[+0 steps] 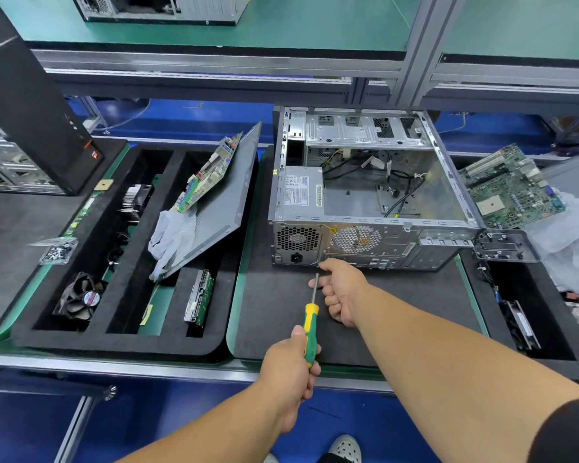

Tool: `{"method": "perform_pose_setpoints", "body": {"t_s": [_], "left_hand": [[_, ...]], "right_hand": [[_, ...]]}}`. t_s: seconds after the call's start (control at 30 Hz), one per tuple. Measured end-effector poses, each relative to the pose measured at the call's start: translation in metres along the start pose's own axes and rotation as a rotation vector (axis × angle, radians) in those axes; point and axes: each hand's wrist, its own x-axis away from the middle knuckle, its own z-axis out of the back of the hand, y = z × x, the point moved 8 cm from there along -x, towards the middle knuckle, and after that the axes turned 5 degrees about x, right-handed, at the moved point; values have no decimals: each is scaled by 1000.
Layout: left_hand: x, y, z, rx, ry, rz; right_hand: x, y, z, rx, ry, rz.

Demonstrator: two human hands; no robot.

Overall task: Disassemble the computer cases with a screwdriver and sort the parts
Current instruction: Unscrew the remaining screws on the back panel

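Note:
An open grey computer case (375, 208) lies on its side on the black mat, its rear panel facing me, with the power supply (303, 190) and loose cables inside. My left hand (290, 369) grips the yellow-green handle of a screwdriver (311, 329), whose tip meets the lower rear panel just right of the power socket. My right hand (343, 290) curls beside the shaft, fingers steadying it close to the tip.
A black foam sorting tray (121, 339) at left holds a fan (79, 299), a heatsink (136, 200), a drive (199, 300), a side panel (221, 205) with a motherboard and white gloves on it. A bag of screws (57, 250) lies further left. Another motherboard (508, 192) rests at right.

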Motion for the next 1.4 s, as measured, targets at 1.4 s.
{"method": "perform_pose_setpoints", "body": {"t_s": [1.4], "left_hand": [[29,50,-284,-302,-547,-23]], "right_hand": [[75,-130,404,443,466,271]]}}
